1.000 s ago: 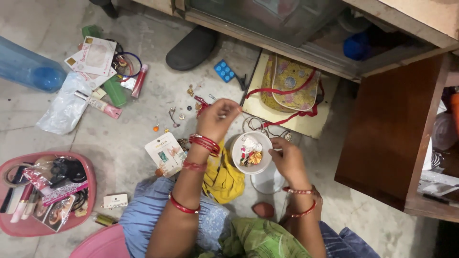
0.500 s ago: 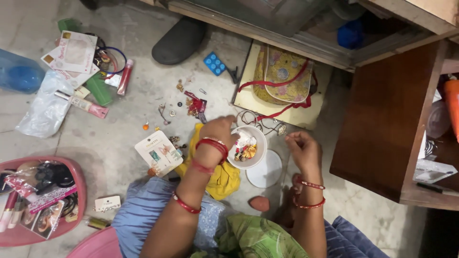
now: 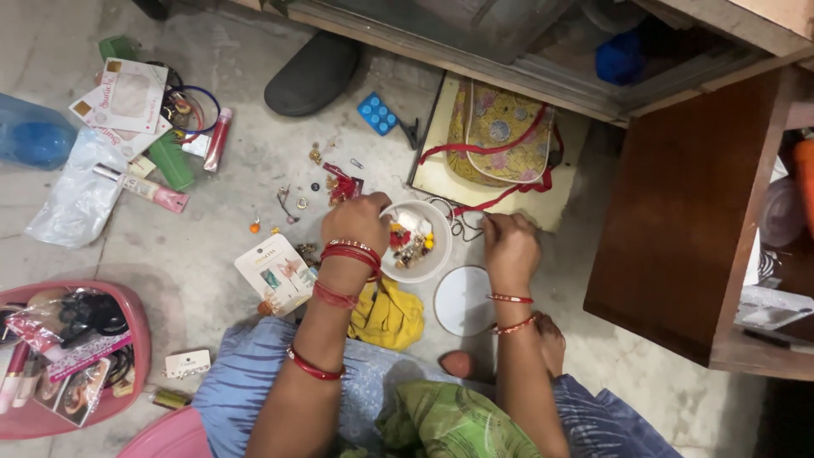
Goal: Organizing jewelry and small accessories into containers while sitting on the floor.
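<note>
A: Right, down on the floor — the left hand [image 3: 360, 225] curls over the near rim of a small white bowl [image 3: 417, 242], fingers closed on its edge.

B: And the bowl sits between both hands, packed with small bits of jewellery, red and gold.

A: The right hand [image 3: 509, 246] is just beside it, fingers bent down toward a thin dark wire piece [image 3: 462, 222] on the floor — whether it is gripping that, I cannot tell.

B: A round white lid [image 3: 465, 301] lies flat near that wrist, with a yellow cloth [image 3: 388, 314] just left of it.

A: Further out — an earring card [image 3: 275, 273] beside the left forearm, a yellow floral pouch [image 3: 498, 136] with red trim by the cabinet, a pink basin [image 3: 140, 339] at far left.
</note>
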